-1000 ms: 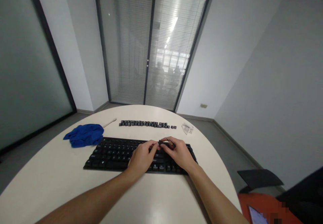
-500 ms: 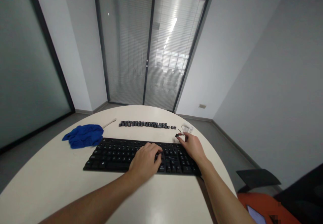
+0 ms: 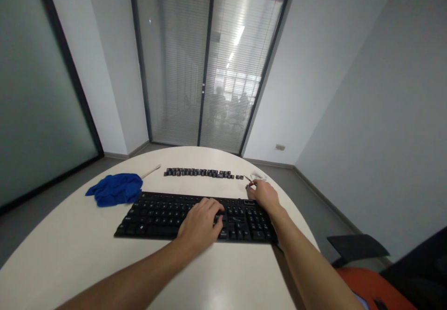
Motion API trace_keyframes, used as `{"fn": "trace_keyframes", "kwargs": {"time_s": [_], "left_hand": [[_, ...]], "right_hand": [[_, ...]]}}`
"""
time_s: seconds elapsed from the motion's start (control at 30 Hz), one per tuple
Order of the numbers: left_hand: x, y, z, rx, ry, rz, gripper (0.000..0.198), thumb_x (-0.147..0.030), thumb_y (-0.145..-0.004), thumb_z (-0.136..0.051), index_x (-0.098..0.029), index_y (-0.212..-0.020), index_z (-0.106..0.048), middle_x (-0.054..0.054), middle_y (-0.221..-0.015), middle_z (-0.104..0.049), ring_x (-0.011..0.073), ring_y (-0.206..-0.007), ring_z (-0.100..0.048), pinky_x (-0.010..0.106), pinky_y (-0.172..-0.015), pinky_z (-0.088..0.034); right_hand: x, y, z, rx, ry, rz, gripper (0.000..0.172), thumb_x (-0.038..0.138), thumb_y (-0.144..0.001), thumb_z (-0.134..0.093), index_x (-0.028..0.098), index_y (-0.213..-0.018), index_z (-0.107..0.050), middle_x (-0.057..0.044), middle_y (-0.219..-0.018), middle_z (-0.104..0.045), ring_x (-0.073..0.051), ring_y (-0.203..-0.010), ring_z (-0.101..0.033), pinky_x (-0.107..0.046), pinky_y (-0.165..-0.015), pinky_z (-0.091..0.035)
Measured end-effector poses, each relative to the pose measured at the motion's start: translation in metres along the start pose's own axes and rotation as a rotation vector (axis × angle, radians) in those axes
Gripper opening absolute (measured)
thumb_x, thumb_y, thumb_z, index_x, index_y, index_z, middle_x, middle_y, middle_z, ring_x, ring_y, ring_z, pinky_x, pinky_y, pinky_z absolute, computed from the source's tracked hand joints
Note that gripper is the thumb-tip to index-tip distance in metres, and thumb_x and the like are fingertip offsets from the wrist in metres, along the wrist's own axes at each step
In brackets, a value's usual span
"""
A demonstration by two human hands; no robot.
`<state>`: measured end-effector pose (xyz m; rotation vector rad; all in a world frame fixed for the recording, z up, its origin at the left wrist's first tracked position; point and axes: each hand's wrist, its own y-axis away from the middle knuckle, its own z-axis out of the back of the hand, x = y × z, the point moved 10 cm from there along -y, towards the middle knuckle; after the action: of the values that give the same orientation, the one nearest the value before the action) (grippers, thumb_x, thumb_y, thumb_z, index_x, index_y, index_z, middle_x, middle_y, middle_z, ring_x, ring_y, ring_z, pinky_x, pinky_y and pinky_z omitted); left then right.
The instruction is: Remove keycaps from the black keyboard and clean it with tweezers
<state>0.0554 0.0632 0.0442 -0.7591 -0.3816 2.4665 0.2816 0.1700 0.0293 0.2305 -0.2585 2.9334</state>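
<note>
A black keyboard (image 3: 153, 228) lies across the table in front of me. My left hand (image 3: 201, 217) rests on it right of the middle, fingers bent over the keys and thumb apart from them. Just beyond its far right corner is my right hand (image 3: 263, 193), closed around a thin pointed tool (image 3: 248, 179) that sticks out to the left. A small dark piece, which looks like a keycap (image 3: 248, 187), shows at the fingertips. Loose black keycaps (image 3: 195, 172) lie in rows behind the keyboard, trailing off toward the tool's tip.
A crumpled blue cloth (image 3: 115, 190) lies on the left of the round white table (image 3: 70, 240), with a thin pale stick (image 3: 151, 171) beside it. A white crumpled item (image 3: 259, 175) lies behind my right hand. A red-orange chair (image 3: 363, 282) stands at the right.
My right hand has moved slightly away from me and to the left, turning so the keycap shows less and the thin tool points left. My left hand stays on the keyboard.
</note>
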Motion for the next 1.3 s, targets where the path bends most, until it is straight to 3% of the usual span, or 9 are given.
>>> {"fn": "trace_keyframes", "kwargs": {"time_s": [0.67,1.3], "left_hand": [[0.000,0.000,-0.001,-0.008,0.022,0.003,0.017,-0.012,-0.085,-0.053,-0.022,-0.096,-0.061,0.003,-0.099,-0.064,0.0210,-0.095,-0.056,0.037,-0.086,-0.046],[0.001,0.000,-0.002,-0.001,0.018,0.007,0.016,-0.013,-0.085,-0.053,-0.022,-0.096,-0.061,0.002,-0.099,-0.064,0.0213,-0.096,-0.056,0.037,-0.086,-0.045]], "right_hand": [[0.002,-0.043,-0.008,-0.028,0.063,0.004,0.029,0.031,-0.086,-0.055,0.023,-0.108,-0.071,-0.013,-0.104,-0.071,-0.027,-0.097,-0.067,-0.033,-0.078,-0.048],[0.008,-0.036,-0.002,-0.064,0.056,0.020,0.034,0.039,-0.089,-0.055,0.026,-0.119,-0.066,-0.013,-0.106,-0.071,-0.027,-0.098,-0.066,-0.034,-0.079,-0.046]]}}
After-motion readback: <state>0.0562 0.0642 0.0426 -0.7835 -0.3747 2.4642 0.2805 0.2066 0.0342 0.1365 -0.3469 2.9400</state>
